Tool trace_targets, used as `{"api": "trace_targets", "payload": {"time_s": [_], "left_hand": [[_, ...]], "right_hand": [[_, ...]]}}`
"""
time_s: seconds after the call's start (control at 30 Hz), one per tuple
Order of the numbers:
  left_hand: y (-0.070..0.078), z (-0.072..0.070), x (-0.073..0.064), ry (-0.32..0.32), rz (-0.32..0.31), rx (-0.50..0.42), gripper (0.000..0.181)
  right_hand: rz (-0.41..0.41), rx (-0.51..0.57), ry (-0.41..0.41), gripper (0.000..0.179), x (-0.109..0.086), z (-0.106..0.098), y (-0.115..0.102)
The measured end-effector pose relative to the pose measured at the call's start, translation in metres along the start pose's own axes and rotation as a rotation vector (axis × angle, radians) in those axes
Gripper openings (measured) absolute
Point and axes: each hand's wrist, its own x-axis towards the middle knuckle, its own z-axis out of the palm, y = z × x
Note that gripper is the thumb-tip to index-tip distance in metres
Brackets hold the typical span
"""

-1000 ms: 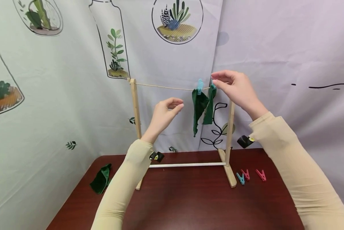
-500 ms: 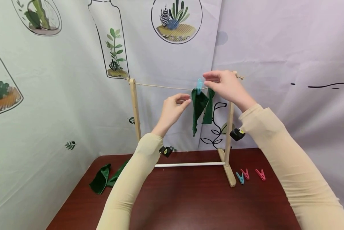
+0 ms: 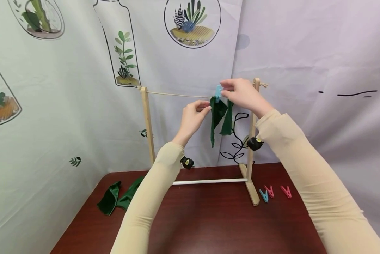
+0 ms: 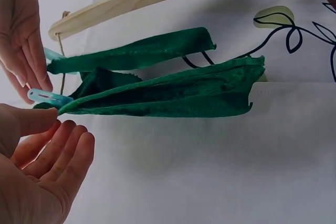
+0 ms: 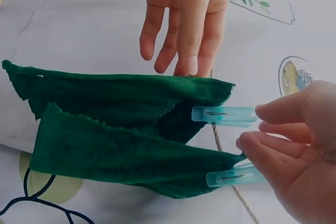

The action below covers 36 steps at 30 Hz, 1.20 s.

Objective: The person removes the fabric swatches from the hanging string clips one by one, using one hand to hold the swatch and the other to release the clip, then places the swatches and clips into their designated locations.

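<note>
Two dark green cloth pieces hang from a thin rope [image 3: 177,94], each under a light blue clothespin. My left hand [image 3: 191,118] is at the upper left edge of the left cloth [image 3: 218,113]. Thumb and forefinger meet that edge; whether they pinch it cannot be told. Around the left clothespin [image 5: 223,115] my right hand [image 5: 310,140] is spread, its fingertips at the tail end and a gap left between them. The other clothespin [image 5: 233,177], on the right cloth [image 5: 121,153], lies partly behind the right thumb.
A wooden frame [image 3: 251,141] holds the rope, with a white bar [image 3: 209,181] low down. Loose green cloth [image 3: 109,199] lies at the table's left, partly behind the left sleeve. On the right lie a blue clothespin [image 3: 264,195] and two pink clothespins [image 3: 286,192].
My left hand has moved right and slightly up to the left cloth's edge. My right hand has moved left, from the right clothespin to the left one.
</note>
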Motion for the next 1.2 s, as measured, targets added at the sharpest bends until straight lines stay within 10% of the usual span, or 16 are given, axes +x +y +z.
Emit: {"api": "trace_targets", "payload": {"time_s": [1.2], "left_hand": [[0.008, 0.01, 0.004, 0.097, -0.026, -0.089, 0.041]], "right_hand": [[-0.009, -0.01, -0.068, 0.044, 0.005, 0.005, -0.002]]}}
